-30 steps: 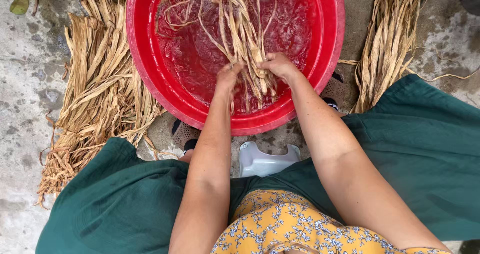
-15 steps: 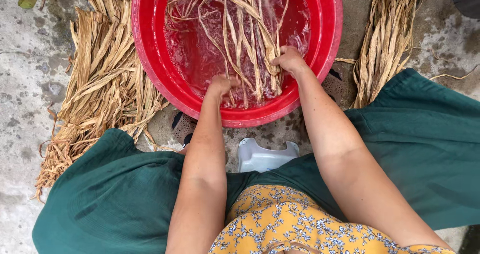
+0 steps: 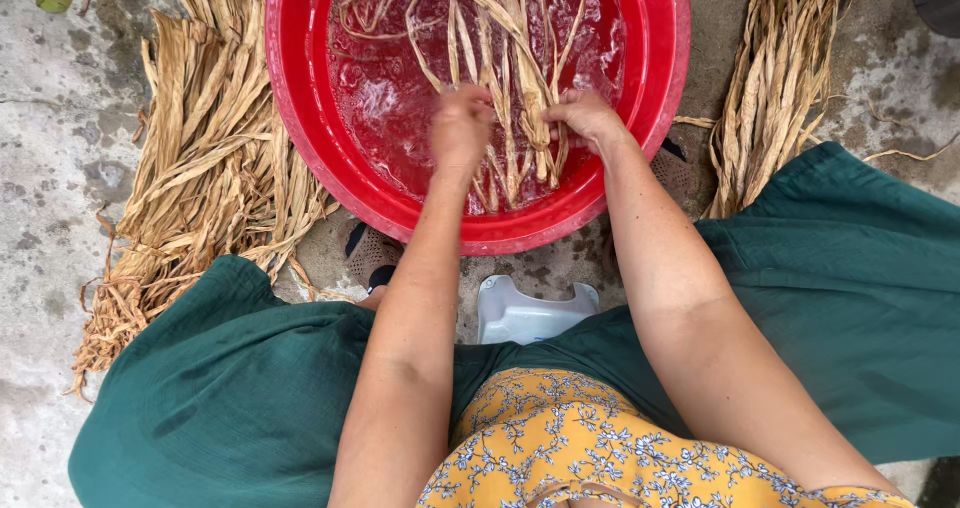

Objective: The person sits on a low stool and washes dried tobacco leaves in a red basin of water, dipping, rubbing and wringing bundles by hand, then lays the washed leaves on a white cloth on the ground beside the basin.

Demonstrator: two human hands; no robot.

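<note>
A big red plastic basin (image 3: 320,138) of water stands on the concrete in front of me. Long tan dried leaf strips (image 3: 505,58) soak in it. My left hand (image 3: 460,128) and my right hand (image 3: 585,118) are both in the basin near its front rim, closed around the same bundle of wet strips. The left hand is blurred by motion. Water ripples and foams around the strips.
A wide heap of dry strips (image 3: 200,168) lies on the ground left of the basin, and a narrower bundle (image 3: 775,78) lies to its right. A pale plastic stool (image 3: 530,313) shows between my knees, under my green skirt (image 3: 230,398).
The hands have shifted along the strips, the left one rising toward the basin's middle, and the bundle has been worked about in the water. The view has drifted slightly.
</note>
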